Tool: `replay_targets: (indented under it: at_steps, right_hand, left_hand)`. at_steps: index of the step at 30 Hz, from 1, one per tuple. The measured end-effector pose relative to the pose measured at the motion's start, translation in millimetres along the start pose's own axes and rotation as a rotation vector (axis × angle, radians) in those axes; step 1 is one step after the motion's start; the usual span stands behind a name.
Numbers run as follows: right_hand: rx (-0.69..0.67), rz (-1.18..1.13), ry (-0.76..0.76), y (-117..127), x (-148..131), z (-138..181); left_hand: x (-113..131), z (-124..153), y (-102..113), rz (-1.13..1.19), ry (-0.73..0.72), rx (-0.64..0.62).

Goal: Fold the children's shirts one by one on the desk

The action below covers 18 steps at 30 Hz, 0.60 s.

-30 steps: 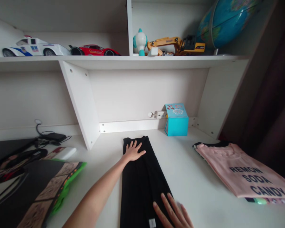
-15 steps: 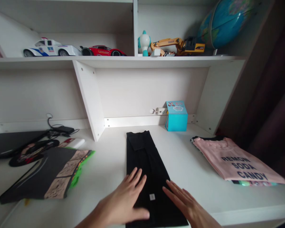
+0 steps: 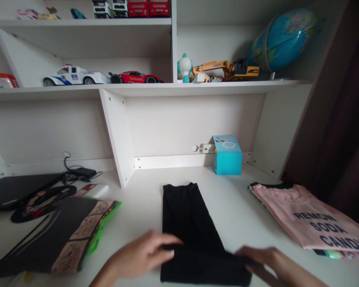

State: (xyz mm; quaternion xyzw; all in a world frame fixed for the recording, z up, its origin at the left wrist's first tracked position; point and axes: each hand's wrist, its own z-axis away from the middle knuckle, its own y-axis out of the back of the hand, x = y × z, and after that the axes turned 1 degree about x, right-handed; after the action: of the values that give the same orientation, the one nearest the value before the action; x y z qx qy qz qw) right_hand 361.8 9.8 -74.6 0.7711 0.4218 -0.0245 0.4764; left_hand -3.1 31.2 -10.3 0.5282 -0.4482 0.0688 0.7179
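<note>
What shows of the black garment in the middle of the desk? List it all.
The black garment is a long, narrow strip of matte cloth, folded and lying flat on the white desk, running from the near edge toward the back. Its near end looks doubled into a wider band. The left hand touches that band's left side, the right hand its right corner; both are blurred, so their grip is unclear.

Black garment (image 3: 191,223) | plain, matte cloth folded lengthwise into a long narrow strip | lies flat mid-way across the white surface (image 3: 242,207), running front to back | near end doubled over into a wider band, partly blurred
</note>
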Motion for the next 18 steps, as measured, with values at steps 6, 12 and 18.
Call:
replay_targets:
  at_steps: [6,12,18]
  right_hand:
    - [-0.120,-0.325,-0.444,-25.8,37.8,-178.0]
    - [-0.174,-0.231,-0.632,-104.3,74.1,-225.3]
    - [-0.136,-0.085,-0.690,-107.0,90.9,-234.2]
  left_hand:
    - [-36.4,-133.3,56.9,0.474,0.172,0.237]
    - [-91.0,-174.9,54.2,0.417,0.367,0.356]
    - [-117.2,-188.2,68.8,0.205,0.346,0.434]
